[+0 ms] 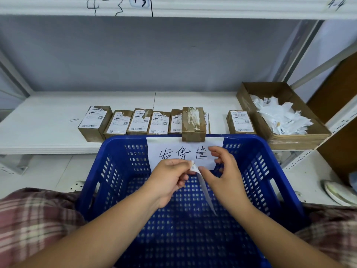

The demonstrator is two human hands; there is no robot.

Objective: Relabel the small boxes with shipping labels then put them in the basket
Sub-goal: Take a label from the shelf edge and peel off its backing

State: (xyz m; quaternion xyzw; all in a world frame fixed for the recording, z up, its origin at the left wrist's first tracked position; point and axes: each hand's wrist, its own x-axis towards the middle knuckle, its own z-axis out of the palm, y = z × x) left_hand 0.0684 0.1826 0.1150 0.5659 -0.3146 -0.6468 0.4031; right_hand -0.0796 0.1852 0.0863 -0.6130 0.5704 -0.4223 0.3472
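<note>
Your left hand [170, 176] and right hand [222, 169] meet above the basket [286, 171], close to its far wall. Both pinch one small white label [194, 168]. The left fingers are clamped on its crumpled top end, thumb against forefinger. Your right thumb and forefinger nip it just beside them, and the other right fingers stand apart and lightly curled. A thin pale strip [205, 192] hangs down from the pinch over the basket floor; I cannot tell whether it is the label's tail or its backing.

A paper sign [173, 149] with handwriting is taped over the basket's far rim. Right behind that rim stands the bare box [193, 123], with only torn white remnants on its top. Whether it rests on the shelf [48, 117] or on the rim cannot be told.

Behind it, five boxes [139, 121] with printed labels lie in a row on the shelf, side by side. One more box, the lone box [240, 121], lies apart to the right. It is just beside a cardboard tray [251, 97] filled with white paper scraps [280, 115].
</note>
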